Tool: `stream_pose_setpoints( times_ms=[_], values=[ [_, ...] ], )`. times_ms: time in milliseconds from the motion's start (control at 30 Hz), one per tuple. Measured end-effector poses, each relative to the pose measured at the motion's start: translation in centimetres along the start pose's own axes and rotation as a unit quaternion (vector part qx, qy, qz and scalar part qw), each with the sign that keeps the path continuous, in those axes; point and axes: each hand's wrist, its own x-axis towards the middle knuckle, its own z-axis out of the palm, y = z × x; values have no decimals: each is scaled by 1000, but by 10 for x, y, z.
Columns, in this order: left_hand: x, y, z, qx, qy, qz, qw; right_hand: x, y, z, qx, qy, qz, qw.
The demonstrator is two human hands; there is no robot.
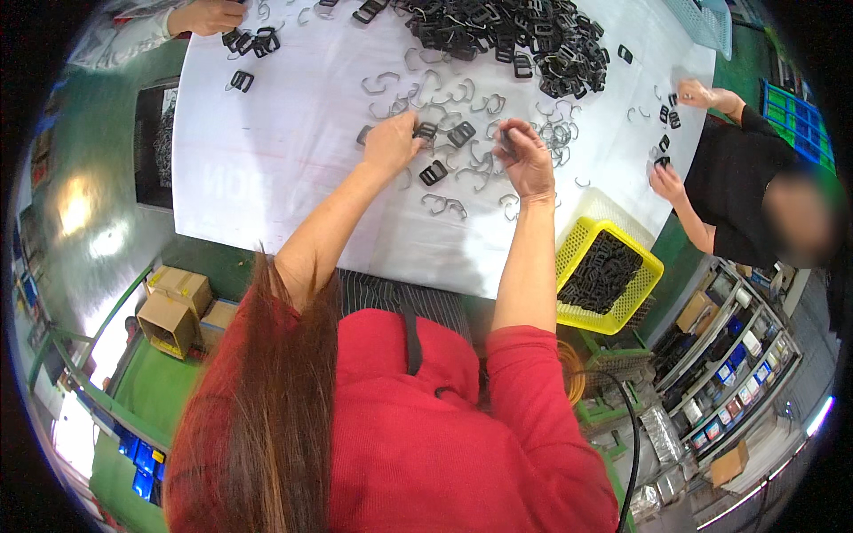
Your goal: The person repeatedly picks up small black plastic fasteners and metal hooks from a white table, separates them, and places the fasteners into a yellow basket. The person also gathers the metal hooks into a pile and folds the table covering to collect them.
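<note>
My left hand (391, 145) is closed at the fingertips on a black plastic buckle (426, 131) at the middle of the white table. Raised a little to the right, my right hand (531, 167) pinches another dark buckle (508, 142), partly hidden by the fingers. Between the two hands lie more loose buckles, one (461, 134) beside the left fingertips and one (433, 172) nearer me. Bent silver wire clips (480, 167) are scattered around and under both hands.
A large heap of black buckles (498, 35) covers the table's far side. At the right table edge, a yellow basket (590, 319) holds many small black pieces. A co-worker's hands (668, 185) handle buckles at the right; another person's hand (210, 16) is at the far left.
</note>
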Motion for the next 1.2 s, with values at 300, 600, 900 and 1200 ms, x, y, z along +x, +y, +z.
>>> stream_pose_setpoints(
  times_ms=[300,600,900,1200],
  values=[
    [-25,-46,-87,-588,-225,-34,776,23,43,21,-740,154,-138,640],
    [-53,-77,-70,-696,-171,-92,692,-40,11,12,-154,-24,130,979],
    [-32,-57,-21,-46,74,-128,988,-15,81,31,-787,-71,-93,606],
    [-32,-90,-52,-236,6,-177,955,-36,42,-2,-280,-78,199,936]
  ],
)
